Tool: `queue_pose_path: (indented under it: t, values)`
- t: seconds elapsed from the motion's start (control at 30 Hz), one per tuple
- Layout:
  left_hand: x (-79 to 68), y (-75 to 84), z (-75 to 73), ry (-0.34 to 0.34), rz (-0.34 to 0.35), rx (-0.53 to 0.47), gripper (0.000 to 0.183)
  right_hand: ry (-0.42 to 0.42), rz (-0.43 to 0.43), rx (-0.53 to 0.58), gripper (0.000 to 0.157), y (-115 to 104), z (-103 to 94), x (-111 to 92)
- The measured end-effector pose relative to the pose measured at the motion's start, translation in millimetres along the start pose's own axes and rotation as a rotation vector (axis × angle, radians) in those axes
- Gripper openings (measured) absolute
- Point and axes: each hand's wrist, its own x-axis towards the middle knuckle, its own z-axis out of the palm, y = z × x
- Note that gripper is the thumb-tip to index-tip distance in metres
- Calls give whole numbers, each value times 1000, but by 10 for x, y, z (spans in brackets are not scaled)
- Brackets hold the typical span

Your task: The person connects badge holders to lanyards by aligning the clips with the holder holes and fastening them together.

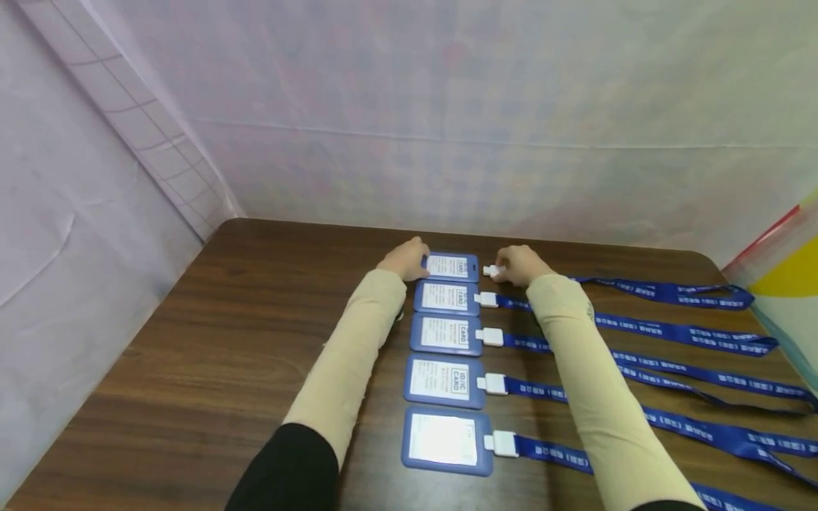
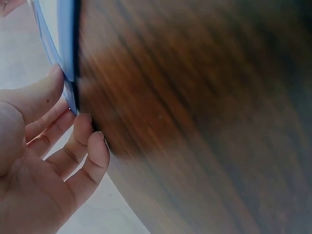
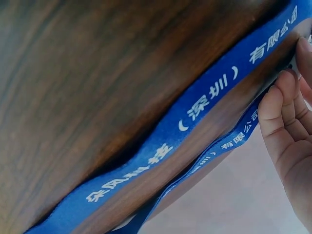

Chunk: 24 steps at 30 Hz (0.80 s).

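Note:
In the head view my left hand [image 1: 407, 260] is at the left end of the farthest blue badge holder [image 1: 452, 267], which has a white ID card inside. Seen from the left wrist, the thumb and fingers pinch the edge of that badge holder [image 2: 63, 39]. Across a small gap to its right, my right hand [image 1: 520, 265] pinches the white clip [image 1: 492, 270] of a blue lanyard [image 1: 677, 293]. The clip and holder are apart. The right wrist view shows curled fingers of the right hand [image 3: 292, 117] beside the printed lanyard strap; the clip is mostly out of sight there.
Nearer me, several badge holders [image 1: 445, 333] lie in a column, each joined by a white clip [image 1: 493, 336] to a blue lanyard [image 1: 690, 333] running right. The brown wooden table [image 1: 255, 319] ends at a pale curtain [image 1: 447, 177].

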Motion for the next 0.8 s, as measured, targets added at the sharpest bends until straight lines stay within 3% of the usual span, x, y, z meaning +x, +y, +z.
queue_pose_path:
  t: [0.33, 0.8]
  values:
    - [16, 49, 8, -9, -7, 39, 43, 9, 10, -7, 25, -14, -11, 1]
    - [5, 61, 20, 5, -6, 0, 46, 14, 38, -31, 25, -78, -34, -15]
